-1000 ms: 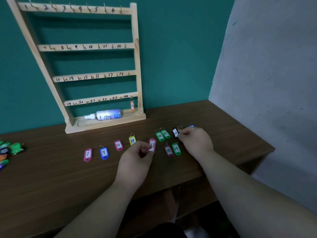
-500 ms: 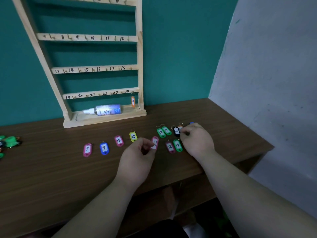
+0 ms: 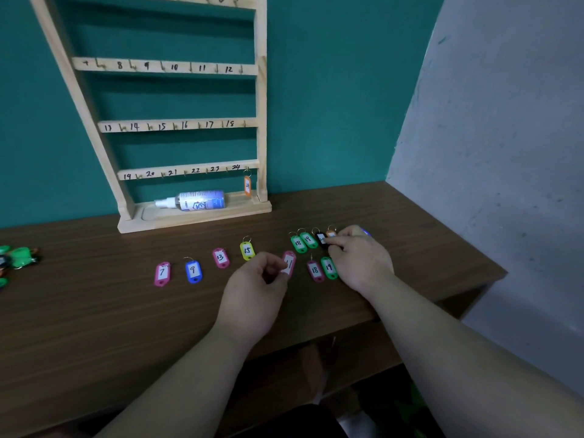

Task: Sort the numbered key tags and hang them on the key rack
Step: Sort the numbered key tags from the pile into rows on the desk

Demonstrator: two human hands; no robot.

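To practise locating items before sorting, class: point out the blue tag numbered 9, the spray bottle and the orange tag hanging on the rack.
blue tag (image 3: 193,270), head view, on its white label.
spray bottle (image 3: 202,200), head view, on its labelled body.
orange tag (image 3: 247,185), head view, on its middle.

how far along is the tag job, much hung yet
Early. Done: only the orange tag hangs on the rack, at hook 24; the row on the table runs in order from tag 7. In hand: the left hand pinches a pink tag, the right hand is at the black tag. Left: the other visible hooks are bare, and a pile waits at the table's left edge.
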